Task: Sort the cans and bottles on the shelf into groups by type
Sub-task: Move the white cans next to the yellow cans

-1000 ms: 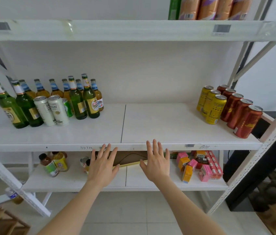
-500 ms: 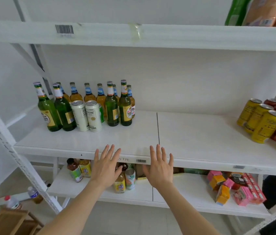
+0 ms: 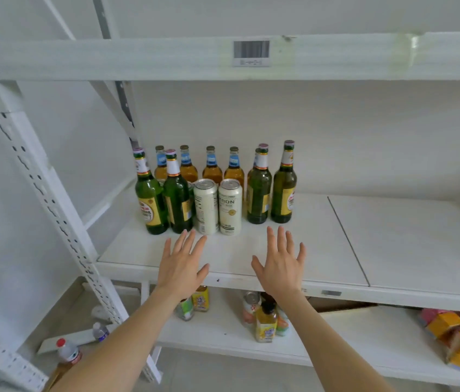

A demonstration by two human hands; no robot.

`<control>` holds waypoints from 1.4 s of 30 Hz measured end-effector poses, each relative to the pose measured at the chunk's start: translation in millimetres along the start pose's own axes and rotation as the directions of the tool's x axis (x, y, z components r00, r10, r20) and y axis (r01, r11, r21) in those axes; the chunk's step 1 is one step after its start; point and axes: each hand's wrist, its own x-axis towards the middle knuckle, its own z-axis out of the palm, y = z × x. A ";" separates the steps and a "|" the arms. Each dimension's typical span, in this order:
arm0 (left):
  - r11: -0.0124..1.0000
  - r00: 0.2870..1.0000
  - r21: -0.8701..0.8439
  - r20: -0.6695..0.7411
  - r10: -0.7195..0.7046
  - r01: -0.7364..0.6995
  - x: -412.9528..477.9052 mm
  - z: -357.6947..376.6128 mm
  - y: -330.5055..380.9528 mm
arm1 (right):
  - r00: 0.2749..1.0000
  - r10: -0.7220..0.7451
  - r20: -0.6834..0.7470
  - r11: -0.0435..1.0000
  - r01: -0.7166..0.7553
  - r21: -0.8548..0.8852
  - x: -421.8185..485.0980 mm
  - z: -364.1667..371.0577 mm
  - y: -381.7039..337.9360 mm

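Facing a white shelf unit, a person holds both arms out, palms down. The left hand and right hand hang just in front of the two white cans, side by side and apart from each other. The fingers of each hand are straight and spread, gripping nothing. Whether the palms touch the middle shelf cannot be told.

Below the cans and nearer the viewer, the lower shelf carries several small bottles. Pink and orange cartons lie lower and well to the right of the cans.

The white cans stand upright and touching, towards the front of the middle shelf. Just left of the cans stand two green bottles with gold labels. Just right of the cans stand two more, one partly hiding a further bottle of the same kind. Behind the cans runs a row of amber bottles with blue neck labels, close to the back wall. Above and behind the cans, a barcode label is fixed to the edge of the upper shelf.
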 end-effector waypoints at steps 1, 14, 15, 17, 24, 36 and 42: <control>1.000 1.000 -0.002 -0.018 0.006 -0.006 3.5 -0.4 -13.4 | 1.000 0.009 0.001 1.000 -0.009 0.003 4.2 1.8 -11.7; 0.941 0.990 -0.338 -0.139 -0.028 -0.021 89.9 12.4 -61.2 | 0.994 0.107 0.034 0.984 -0.110 0.143 78.1 29.8 -65.8; 0.919 0.990 -0.394 -0.132 -0.043 -0.013 97.9 14.4 -58.8 | 0.994 0.105 0.041 0.975 -0.111 0.190 86.2 32.5 -64.8; 0.867 0.991 -0.498 -0.114 -0.077 0.011 113.3 18.1 -52.7 | 0.993 0.093 0.071 0.933 -0.112 0.342 103.5 38.4 -63.2; 0.533 0.972 -0.840 -0.030 -0.232 0.102 156.0 26.9 -36.1 | 0.971 0.060 0.230 0.530 -0.226 0.818 151.5 54.4 -55.2; 0.283 0.952 -0.941 0.098 -0.291 0.183 171.4 26.5 -23.5 | 0.963 -0.017 0.268 0.341 -0.246 0.907 164.2 70.3 -41.6; 0.272 0.958 -0.947 0.095 -0.271 0.171 156.1 20.1 -22.2 | 0.956 0.002 0.294 0.232 -0.286 0.930 143.1 62.6 -34.0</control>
